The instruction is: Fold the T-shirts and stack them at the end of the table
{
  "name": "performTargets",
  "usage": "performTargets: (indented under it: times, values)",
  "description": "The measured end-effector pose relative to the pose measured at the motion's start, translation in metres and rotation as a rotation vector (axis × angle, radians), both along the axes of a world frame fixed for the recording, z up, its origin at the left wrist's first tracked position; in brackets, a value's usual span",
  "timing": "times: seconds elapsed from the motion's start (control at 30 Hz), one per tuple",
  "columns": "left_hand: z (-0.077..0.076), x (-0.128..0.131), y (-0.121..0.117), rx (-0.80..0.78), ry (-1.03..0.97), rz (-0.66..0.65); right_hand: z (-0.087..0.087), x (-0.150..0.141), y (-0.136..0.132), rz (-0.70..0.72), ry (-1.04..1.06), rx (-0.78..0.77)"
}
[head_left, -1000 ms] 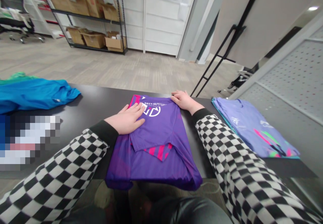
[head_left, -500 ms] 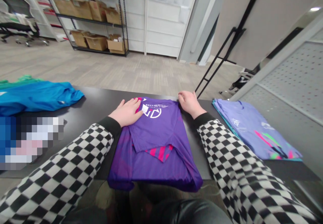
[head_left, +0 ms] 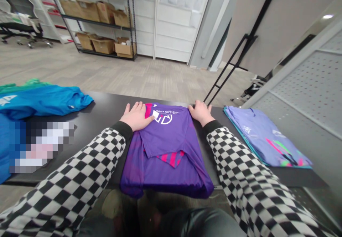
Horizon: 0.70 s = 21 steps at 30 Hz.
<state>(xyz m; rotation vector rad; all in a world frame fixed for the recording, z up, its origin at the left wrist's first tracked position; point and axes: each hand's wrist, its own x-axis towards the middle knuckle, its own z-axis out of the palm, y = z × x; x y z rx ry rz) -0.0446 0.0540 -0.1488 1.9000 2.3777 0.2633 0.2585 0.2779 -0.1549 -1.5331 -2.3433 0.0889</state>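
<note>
A purple T-shirt (head_left: 168, 137) with a white logo and pink stripes lies partly folded on the black table in front of me. Its near end hangs slightly over the table's front edge. My left hand (head_left: 137, 117) rests with fingers spread at the shirt's far left edge, the thumb touching it near the logo. At the far right edge, my right hand (head_left: 200, 112) is on the table with fingers apart, its thumb side against the fabric. Neither hand grasps the cloth.
On the right lies a stack of folded lavender and teal shirts (head_left: 264, 133). Blue shirts (head_left: 48, 99) and a green garment (head_left: 24, 83) are heaped on the left, beside a blurred patch. Beyond the black table (head_left: 107, 105) stand a shelf with cardboard boxes (head_left: 103, 44) and a black stand (head_left: 229, 66).
My left hand has slid left, off the logo area to the shirt's edge. The right hand's fingers have spread from a more curled pose. The view has shifted a little.
</note>
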Motion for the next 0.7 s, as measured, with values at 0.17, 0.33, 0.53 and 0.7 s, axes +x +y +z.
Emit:
performTargets:
  times: [0.17, 0.33, 0.53, 0.7]
  values:
    - [-0.004, -0.005, 0.001, 0.022, -0.012, -0.013, 0.008, 0.01, 0.0, -0.104, 0.11, 0.067]
    - [0.006, 0.0, -0.002, 0.134, 0.01, -0.071, 0.032, 0.053, -0.053, -0.09, 0.376, 0.124]
    - [0.025, 0.017, -0.022, 0.271, 0.017, -0.232, 0.022, 0.164, -0.241, 0.036, 0.752, 0.049]
    - [0.048, 0.045, -0.043, 0.349, 0.062, -0.398, -0.041, 0.218, -0.366, -0.142, 0.867, -0.133]
